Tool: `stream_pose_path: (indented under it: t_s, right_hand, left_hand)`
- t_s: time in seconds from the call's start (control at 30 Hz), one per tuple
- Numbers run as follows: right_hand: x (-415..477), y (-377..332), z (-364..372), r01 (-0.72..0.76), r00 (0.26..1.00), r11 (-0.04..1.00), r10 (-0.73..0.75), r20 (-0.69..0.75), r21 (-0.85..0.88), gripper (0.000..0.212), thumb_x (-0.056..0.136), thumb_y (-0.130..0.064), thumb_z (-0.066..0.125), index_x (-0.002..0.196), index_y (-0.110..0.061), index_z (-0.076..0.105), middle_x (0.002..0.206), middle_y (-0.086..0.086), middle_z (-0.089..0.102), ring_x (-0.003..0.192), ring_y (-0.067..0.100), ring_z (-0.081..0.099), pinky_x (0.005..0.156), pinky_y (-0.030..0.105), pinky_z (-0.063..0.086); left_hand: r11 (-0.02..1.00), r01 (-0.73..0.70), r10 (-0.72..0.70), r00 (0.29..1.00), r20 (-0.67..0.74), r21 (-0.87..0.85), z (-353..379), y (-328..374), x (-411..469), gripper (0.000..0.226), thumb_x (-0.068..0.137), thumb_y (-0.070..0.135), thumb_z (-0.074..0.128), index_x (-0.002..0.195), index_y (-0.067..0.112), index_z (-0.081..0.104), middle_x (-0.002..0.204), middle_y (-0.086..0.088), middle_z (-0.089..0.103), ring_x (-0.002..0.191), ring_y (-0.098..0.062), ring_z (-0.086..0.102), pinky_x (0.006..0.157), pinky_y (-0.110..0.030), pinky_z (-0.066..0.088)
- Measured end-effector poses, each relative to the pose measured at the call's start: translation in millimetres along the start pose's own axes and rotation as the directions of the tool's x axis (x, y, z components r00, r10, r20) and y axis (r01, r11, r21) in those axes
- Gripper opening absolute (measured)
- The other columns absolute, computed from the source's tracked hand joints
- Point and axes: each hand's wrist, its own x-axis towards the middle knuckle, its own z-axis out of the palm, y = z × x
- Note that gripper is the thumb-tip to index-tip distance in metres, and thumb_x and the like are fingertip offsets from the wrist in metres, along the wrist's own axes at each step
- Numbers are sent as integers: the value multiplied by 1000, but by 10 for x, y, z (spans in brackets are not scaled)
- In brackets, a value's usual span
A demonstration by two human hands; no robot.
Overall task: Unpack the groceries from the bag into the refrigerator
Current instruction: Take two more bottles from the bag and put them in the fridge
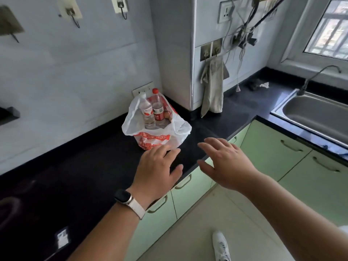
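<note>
A white plastic grocery bag with orange print stands open on the black countertop, close to the wall corner. Inside it stand a clear bottle with a white cap and a bottle with a red cap and red label; a brown rounded item shows beside them. My left hand, with a dark watch on the wrist, hovers open just in front of the bag. My right hand is open too, to the bag's right above the counter edge. Neither hand touches the bag. No refrigerator is in view.
A steel sink with a tap sits at the right under a window. A grey cloth hangs from hooks on the wall column. Green cabinet doors run below the counter. Cables dangle near a socket. My white shoe is on the floor.
</note>
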Motion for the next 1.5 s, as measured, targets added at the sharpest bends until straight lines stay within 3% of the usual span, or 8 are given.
stream_pose_path:
  t_s: [0.4,0.67,0.83,1.03,1.13,1.33,1.5]
  right_hand:
    - [1124,1213,-85,214,977,976,-214,-4,39,57,93,-60,34,141,-31,42,144,-7,46,135,20,40,108,37,34]
    - [1668,1209,21,322,947,945,-322,-2,65,55,90,-59,32,134,-30,49,136,-7,54,127,20,50,101,38,41]
    - [2079,997,147,378,925,925,-379,13,41,55,91,-59,33,133,-28,51,135,-3,57,127,22,52,100,41,44]
    - [2537,748,232,388,921,922,-388,6,7,55,90,-58,36,131,-26,54,133,-2,59,123,25,55,97,43,47]
    - [2754,612,265,386,922,922,-386,-24,-6,52,89,-57,38,129,-27,52,131,-4,58,121,24,55,95,42,47]
    - [3050,453,422,356,932,934,-356,71,17,58,89,-60,27,136,-30,44,141,-9,46,132,20,42,107,40,38]
    - [3477,349,711,181,961,959,-219,168,216,52,91,-52,45,137,-30,41,134,-10,46,120,18,48,95,33,46]
  left_hand:
    - [981,159,-159,987,-14,114,174,363,1411,50,93,49,47,132,21,59,130,-1,61,121,-23,55,97,-45,46]
    - [953,261,-251,964,-86,154,166,83,1573,45,91,49,49,123,21,63,119,1,65,111,-21,60,91,-39,48]
    - [945,291,-278,955,-104,149,262,-287,1591,42,91,49,54,124,22,60,123,0,63,117,-21,58,96,-39,46]
    - [941,324,-315,944,-97,94,383,-806,1688,47,90,51,45,120,21,64,121,0,64,115,-22,59,94,-41,50]
    - [942,322,-320,947,-35,97,453,-1079,1755,54,91,54,37,129,22,60,128,1,60,122,-20,55,102,-41,46]
    - [936,342,-346,937,44,89,650,-1470,1850,64,88,54,28,135,22,56,132,0,59,123,-22,54,104,-39,44]
    - [911,412,-407,901,149,-4,892,-1775,2068,48,95,48,43,138,28,49,127,9,57,119,-15,52,98,-32,44]
